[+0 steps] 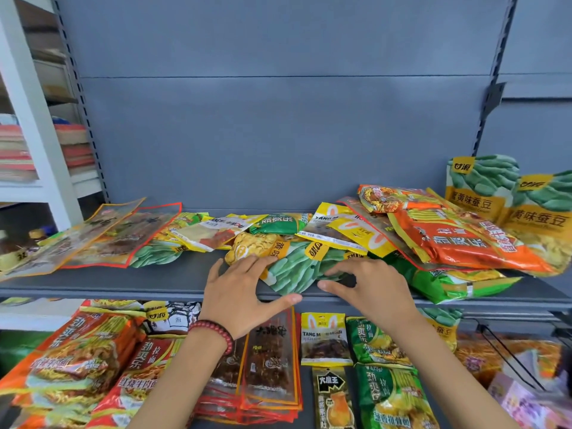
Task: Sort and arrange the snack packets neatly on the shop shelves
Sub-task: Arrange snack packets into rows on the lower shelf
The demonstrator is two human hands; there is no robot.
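Dozens of snack packets lie in a loose heap along the upper shelf, so sorting looks barely begun here, while the lower shelf already carries flatter rows. Largest in the heap is an orange noodle packet printed 劲爽拉面, tilted on the right-hand pile; behind it two broad-bean bags stand upright against the back panel, reading 黄味蚕豆 under a yellow 甘源 tab. The step in hand seems to be freeing a matching green broad-bean packet, which lies flat at the shelf's front edge with its far end under other packets. The left hand rests on its left side, fingers straight and spread, thumb by its near corner. The right hand has arched fingers touching its right edge, thumb apart; neither hand grips it yet. Next, I judge, both must pinch it, slide it clear and stand it beside the upright pair. Below, a yellow rabbit-ear packet reads TANG M…, and a black packet reads 大魔王.
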